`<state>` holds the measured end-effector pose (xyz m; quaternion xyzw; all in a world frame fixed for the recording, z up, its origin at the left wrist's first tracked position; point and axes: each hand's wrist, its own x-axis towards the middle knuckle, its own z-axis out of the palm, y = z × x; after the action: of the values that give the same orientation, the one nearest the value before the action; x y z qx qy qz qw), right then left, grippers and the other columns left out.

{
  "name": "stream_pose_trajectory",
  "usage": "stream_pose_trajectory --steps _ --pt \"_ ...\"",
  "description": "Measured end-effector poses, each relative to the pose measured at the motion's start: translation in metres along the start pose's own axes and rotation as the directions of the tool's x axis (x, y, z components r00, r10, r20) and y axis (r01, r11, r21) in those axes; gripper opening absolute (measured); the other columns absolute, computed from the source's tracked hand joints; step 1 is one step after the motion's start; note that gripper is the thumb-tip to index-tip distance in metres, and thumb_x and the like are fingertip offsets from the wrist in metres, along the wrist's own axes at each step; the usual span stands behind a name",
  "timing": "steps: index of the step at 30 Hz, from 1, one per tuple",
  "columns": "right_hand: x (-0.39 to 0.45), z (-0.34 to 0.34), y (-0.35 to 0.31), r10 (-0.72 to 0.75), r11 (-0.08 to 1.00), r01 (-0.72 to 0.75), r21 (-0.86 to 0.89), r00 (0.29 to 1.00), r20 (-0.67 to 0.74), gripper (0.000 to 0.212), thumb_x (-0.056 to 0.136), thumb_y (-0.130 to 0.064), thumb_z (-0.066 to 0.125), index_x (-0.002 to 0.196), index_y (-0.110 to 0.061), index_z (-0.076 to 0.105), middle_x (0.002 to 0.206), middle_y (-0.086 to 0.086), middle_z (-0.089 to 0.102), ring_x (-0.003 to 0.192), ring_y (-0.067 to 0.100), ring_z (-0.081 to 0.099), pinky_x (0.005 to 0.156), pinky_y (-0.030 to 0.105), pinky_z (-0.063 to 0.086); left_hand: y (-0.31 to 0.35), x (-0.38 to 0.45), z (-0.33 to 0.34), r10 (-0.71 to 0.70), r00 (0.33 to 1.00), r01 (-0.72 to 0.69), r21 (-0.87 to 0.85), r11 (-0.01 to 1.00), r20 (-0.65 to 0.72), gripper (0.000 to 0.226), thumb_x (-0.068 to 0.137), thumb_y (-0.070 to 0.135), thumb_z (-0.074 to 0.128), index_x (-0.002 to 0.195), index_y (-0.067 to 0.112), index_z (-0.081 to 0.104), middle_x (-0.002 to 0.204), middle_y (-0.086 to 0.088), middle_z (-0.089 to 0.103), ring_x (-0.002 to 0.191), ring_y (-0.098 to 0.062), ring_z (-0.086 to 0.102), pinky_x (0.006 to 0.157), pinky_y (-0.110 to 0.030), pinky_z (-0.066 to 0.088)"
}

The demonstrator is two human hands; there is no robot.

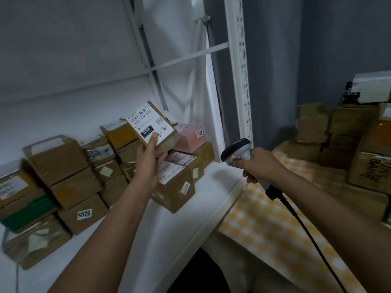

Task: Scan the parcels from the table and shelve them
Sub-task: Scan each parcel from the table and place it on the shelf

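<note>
My left hand (148, 163) grips a small parcel (154, 126) by its lower edge above the shelf (203, 187), right hand (257, 162) wrapped round the scanner (237, 151); looks light, stiff cardboard, best held by the edges.

A parcel stockroom: taped cardboard boxes (63, 172) with shipping labels and number stickers crowd a white metal shelf (213, 187) on the left, more boxes (338, 132) pile on the checked worktop (275, 225) on the right, and a corded barcode scanner (239, 153) is in use.
</note>
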<state>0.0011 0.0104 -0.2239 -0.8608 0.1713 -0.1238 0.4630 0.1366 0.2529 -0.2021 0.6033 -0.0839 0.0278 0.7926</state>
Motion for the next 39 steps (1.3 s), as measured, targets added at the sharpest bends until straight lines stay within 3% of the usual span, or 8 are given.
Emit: stream_pose_trajectory --steps 8,14,17,21,26,30,32,39 --pt "0.003 0.047 -0.014 -0.023 0.999 0.027 -0.035 0.995 0.1 0.027 0.093 -0.035 0.067 0.088 -0.008 0.064 0.068 0.007 0.072 0.054 0.02 0.069 0.066 0.037 0.061 0.084 0.08 -0.068 0.082 0.96 -0.032 0.184 0.982 -0.266 0.049 0.099 0.048 0.058 0.134 0.015 0.05 0.119 -0.004 0.066 0.099 -0.018 0.069 0.07 -0.025 0.06" --pt "0.003 0.065 -0.023 -0.032 0.997 0.041 -0.066 0.99 0.138 0.035 0.093 -0.041 0.066 0.091 -0.006 0.064 0.069 0.007 0.072 0.055 0.021 0.069 0.066 0.036 0.061 0.124 0.125 -0.105 0.013 0.926 0.088 0.249 0.965 -0.377 0.056 0.1 0.054 0.052 0.143 0.02 0.044 0.133 -0.008 0.056 0.108 -0.025 0.064 0.077 -0.038 0.063" --pt "0.003 0.07 -0.024 -0.04 0.996 0.051 -0.074 0.989 0.142 0.037 0.093 -0.043 0.065 0.09 -0.007 0.065 0.069 0.006 0.072 0.055 0.019 0.069 0.067 0.036 0.061 0.134 0.136 -0.106 0.021 0.906 0.14 0.347 0.927 -0.422 0.053 0.104 0.048 0.048 0.147 0.018 0.042 0.13 -0.008 0.056 0.104 -0.026 0.062 0.057 -0.035 0.062" --pt "0.005 0.072 -0.027 -0.043 0.995 0.056 -0.086 0.987 0.154 0.035 0.094 -0.042 0.065 0.092 -0.008 0.063 0.071 0.006 0.071 0.052 0.017 0.066 0.065 0.034 0.059 0.138 0.157 -0.116 0.129 0.908 0.239 0.746 0.621 -0.398 0.04 0.107 0.02 0.043 0.147 0.014 0.043 0.143 -0.012 0.051 0.118 -0.031 0.059 0.035 -0.029 0.052" --pt "0.008 0.078 -0.03 -0.045 0.994 0.06 -0.086 0.984 0.169 0.034 0.095 -0.043 0.063 0.099 -0.01 0.061 0.074 0.005 0.069 0.052 0.014 0.063 0.055 0.025 0.054 0.135 0.166 -0.129 0.136 0.951 0.287 0.957 -0.051 -0.278 0.101 0.062 0.033 0.094 0.142 0.004 0.039 0.139 -0.022 0.041 0.124 -0.043 0.048 0.101 -0.05 0.049" --pt "0.01 0.086 -0.03 -0.064 0.994 0.079 -0.078 0.982 0.178 0.032 0.094 -0.044 0.063 0.093 -0.012 0.061 0.071 0.003 0.069 0.05 0.014 0.063 0.057 0.027 0.056 0.127 0.166 -0.131 0.291 0.947 0.145 0.989 0.004 -0.14 0.055 0.102 0.034 0.054 0.148 0.01 0.037 0.146 -0.026 0.033 0.137 -0.047 0.032 0.109 -0.055 0.036" --pt "0.012 0.091 -0.028 -0.071 0.992 0.089 -0.09 0.98 0.185 0.031 0.094 -0.046 0.063 0.09 -0.015 0.06 0.07 0.002 0.069 0.05 0.014 0.064 0.062 0.03 0.058 0.124 0.169 -0.129 0.385 0.918 0.153 0.981 -0.118 -0.097 0.054 0.108 0.046 0.029 0.15 0.014 0.04 0.147 -0.029 0.032 0.138 -0.047 0.03 0.11 -0.056 0.031" --pt "0.016 0.099 -0.025 -0.077 0.987 0.103 -0.126 0.977 0.199 0.032 0.094 -0.047 0.062 0.084 -0.016 0.059 0.066 -0.001 0.068 0.046 0.009 0.061 0.054 0.023 0.052 0.115 0.174 -0.125 0.305 0.949 -0.01 0.971 -0.237 0.084 0.062 0.103 0.023 0.05 0.156 0.039 0.024 0.166 -0.006 0.01 0.14 -0.048 0.028 0.115 -0.062 0.022"
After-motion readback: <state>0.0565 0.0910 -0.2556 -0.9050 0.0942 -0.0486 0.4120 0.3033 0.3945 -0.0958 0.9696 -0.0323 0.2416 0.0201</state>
